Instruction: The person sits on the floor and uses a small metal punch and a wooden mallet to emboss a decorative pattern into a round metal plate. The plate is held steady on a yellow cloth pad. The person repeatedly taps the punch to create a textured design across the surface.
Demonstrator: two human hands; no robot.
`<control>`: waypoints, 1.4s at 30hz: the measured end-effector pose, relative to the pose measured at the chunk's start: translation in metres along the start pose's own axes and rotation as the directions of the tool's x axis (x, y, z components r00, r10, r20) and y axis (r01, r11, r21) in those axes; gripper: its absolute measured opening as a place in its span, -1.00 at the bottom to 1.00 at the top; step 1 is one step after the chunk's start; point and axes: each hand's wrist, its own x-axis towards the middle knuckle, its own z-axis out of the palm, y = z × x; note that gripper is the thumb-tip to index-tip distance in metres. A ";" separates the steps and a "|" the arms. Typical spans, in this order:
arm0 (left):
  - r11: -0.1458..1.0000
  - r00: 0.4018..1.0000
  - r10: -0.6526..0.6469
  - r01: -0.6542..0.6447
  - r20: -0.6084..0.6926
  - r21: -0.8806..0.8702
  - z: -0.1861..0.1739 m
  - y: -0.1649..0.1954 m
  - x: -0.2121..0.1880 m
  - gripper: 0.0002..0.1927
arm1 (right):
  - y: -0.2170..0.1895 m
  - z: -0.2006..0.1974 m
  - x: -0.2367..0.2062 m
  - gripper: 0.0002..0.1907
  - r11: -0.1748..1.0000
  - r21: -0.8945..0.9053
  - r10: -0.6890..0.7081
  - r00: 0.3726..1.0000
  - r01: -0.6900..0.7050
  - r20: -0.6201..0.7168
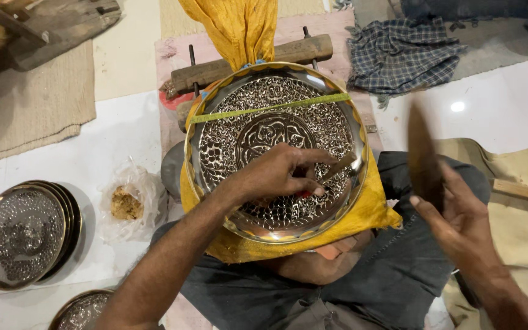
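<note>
The left hand point(276, 174) pinches a chisel point(337, 168) on the plate point(227, 110), its long axis slanting far-right. The right hand point(459, 220) grips a blurred upright mallet point(421, 156).

- You have a silver plate point(274, 153) with a gold rim, covered in dense floral engraving.
- Yellow cloth point(237, 24) wraps beneath it.
- Upper right of the frame: blue-grey checked cloth point(404, 55).
- Lower left: matching engraved plates point(22, 235).
</note>
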 end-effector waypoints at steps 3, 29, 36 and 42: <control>0.999 1.000 -0.009 0.009 0.004 -0.049 -0.001 0.000 -0.001 -0.38 | -0.002 0.000 -0.002 -0.27 0.781 -0.624 0.081 0.996 -0.035 0.046; 0.999 0.999 -0.041 0.041 0.032 0.011 0.001 -0.011 0.004 -0.34 | 0.016 0.003 -0.010 -0.27 0.909 -0.413 0.050 0.998 -0.060 -0.035; 0.999 0.999 -0.039 0.038 0.033 0.037 0.001 -0.011 0.004 -0.34 | 0.005 0.009 -0.009 -0.27 0.768 -0.639 0.013 0.999 -0.035 -0.040; 1.000 0.999 -0.022 0.022 0.026 0.007 -0.001 -0.006 0.001 -0.36 | 0.001 0.002 -0.009 -0.31 0.813 -0.568 -0.119 0.992 0.124 0.046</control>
